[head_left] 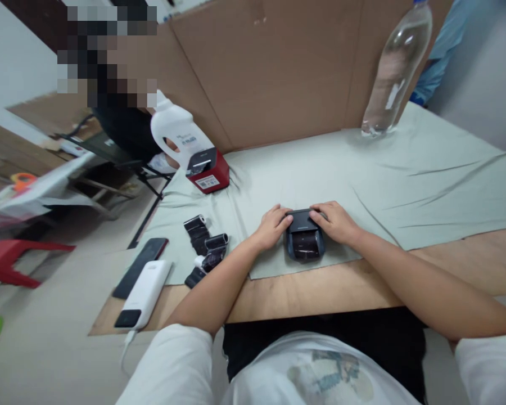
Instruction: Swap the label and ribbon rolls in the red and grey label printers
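Both grips at work on a black device. The left grip [274, 225] and the right grip [337, 222] are closed about its far corners, thumbs on the upper face; how firmly they press cannot be told. Uneven pressure from the thumbs could tilt or slide the black device [304, 237], since it rests on a loose, creased cloth [430, 174] that might shift beneath it. A sideways sweep of the left forearm could scatter the black rolls [213, 247], and a snag on the hanging white cable [129, 343] could drag the white power bank [149, 289] off the table [362, 281].

The black device lies directly between the two grips, touching both, its glossy dark front extending from them toward the wearer. Left of the left grip are the rolls; farther left and nearer the wearer, the power bank beside a dark phone [141, 267]. Beyond the left grip stand a red-and-black box [211, 174] and a white jug [185, 132]; well beyond the right grip, a clear bottle [398, 73].
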### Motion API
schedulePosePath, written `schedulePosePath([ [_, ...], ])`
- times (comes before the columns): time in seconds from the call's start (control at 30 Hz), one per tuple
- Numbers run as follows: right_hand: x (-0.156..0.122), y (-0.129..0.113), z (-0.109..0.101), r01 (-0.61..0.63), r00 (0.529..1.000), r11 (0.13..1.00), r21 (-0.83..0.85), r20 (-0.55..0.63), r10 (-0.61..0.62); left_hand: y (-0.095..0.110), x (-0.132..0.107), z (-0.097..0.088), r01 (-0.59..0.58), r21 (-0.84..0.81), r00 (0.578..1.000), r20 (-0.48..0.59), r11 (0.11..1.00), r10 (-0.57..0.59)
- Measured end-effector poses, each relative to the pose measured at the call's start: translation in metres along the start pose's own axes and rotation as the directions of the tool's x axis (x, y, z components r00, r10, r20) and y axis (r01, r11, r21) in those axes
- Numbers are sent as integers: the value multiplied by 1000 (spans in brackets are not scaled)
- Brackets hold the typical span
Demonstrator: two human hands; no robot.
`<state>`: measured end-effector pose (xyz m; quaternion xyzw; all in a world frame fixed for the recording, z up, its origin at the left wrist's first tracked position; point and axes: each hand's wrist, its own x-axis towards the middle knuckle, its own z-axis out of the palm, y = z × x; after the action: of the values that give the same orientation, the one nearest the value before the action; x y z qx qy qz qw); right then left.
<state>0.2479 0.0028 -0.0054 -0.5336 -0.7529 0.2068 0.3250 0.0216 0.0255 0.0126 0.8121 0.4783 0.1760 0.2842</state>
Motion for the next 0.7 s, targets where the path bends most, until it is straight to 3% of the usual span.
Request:
schedulePosePath([
  [0.13, -5, -7, -2, 12, 1000, 988, 155, 26, -16, 7, -6, -5, -73, -42, 997, 33, 996, 74],
  [0.23, -7, -10, -5, -23, 999, 940, 340, 52, 6, 12, -10, -4, -80, -249, 995, 31, 965, 91],
  [0.33, -8, -12, -6, -88, 987, 883, 461, 160, 15, 14, -12, -1, -10, -477, 992, 105, 879, 68],
  [0.47, -9, -16, -8, -114, 973, 842, 527, 232, -13, 16, -12, 2, 76, -627, 980, 189, 775, 57],
  [0.7, -11, -23, -6, -57, 990, 862, 504, 139, -15, 20, -11, 6, 6, -689, 994, 85, 724, 72],
])
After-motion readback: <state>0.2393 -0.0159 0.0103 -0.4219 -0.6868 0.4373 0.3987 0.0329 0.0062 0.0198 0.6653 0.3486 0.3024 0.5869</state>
